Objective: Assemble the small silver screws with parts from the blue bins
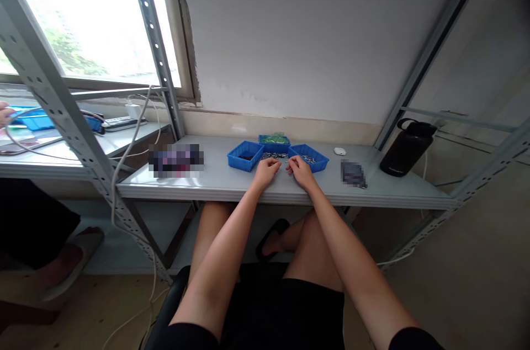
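Observation:
My left hand [268, 170] is over the front of the shelf table, its fingers closed in a pinch. Just right of it, my right hand [301, 170] has its thumb and fingers bent together in front of the right blue bin [321, 165]. Whatever is between the fingertips of either hand is too small to make out. Behind the hands lies a pile of small shiny metal pieces [275, 155]; more such pieces are in the right bin. The left blue bin [240, 162] holds dark pieces. A green plastic bag [273, 139] fills the back blue bin [274, 148].
A black bottle [406, 148] stands at the right, near a white earbud case [340, 151] and a blurred item [353, 173]. Another blurred item [176, 160] lies left. A metal post [78, 107] and white cable [120, 168] separate a neighbouring table, where another person's hand [5, 113] shows.

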Available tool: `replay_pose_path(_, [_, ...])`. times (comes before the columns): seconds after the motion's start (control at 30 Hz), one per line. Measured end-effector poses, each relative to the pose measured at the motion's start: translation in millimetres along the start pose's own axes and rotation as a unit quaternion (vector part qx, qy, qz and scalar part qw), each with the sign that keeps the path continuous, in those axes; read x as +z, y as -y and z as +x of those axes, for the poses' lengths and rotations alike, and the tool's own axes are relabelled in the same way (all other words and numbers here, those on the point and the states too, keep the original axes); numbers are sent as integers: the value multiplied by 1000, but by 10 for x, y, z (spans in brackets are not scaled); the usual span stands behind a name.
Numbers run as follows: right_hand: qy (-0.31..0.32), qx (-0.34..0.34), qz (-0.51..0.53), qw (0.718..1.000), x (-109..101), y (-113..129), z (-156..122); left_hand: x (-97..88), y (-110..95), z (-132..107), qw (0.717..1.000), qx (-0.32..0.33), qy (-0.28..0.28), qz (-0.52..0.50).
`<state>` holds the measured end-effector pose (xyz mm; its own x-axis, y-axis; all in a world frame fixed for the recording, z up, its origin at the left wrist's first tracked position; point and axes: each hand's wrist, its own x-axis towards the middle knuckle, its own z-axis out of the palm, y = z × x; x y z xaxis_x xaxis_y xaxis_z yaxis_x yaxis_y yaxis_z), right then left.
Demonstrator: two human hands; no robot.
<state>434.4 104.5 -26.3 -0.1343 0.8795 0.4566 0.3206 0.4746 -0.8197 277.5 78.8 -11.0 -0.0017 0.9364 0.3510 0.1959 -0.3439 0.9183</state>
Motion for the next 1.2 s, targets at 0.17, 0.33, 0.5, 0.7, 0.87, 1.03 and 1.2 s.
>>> replay_pose_path(0.17, [-17,1,-7,1000,-10,-8,8,2,-21,-9,1000,-5,-5,-9])
replay_pose_path(0.33, [-17,14,-5,1000,-10,11,-1,4,-10,-6,1000,-8,-9,-9])
replay_pose_path(0.5, [-11,11,-10,1000,-7,7,-5,8,-7,-3,1000,-9,-11,-13])
replay_pose_path(0.7, [-7,15,-14,1000,-10,-3,-2,9,5,4,1000,-5,-12,-16])
replay_pose_path(0.87, [-6,11,-16,1000,-10,2,-8,10,4,8,1000,-9,-11,-23])
replay_pose_path(1.03, [-7,7,-20,1000,-8,-8,-6,12,-5,6,1000,-10,-10,-24])
replay_pose_path(1.2, [-5,11,-19,1000,-8,-13,-1,12,-13,-2,1000,-14,-11,-25])
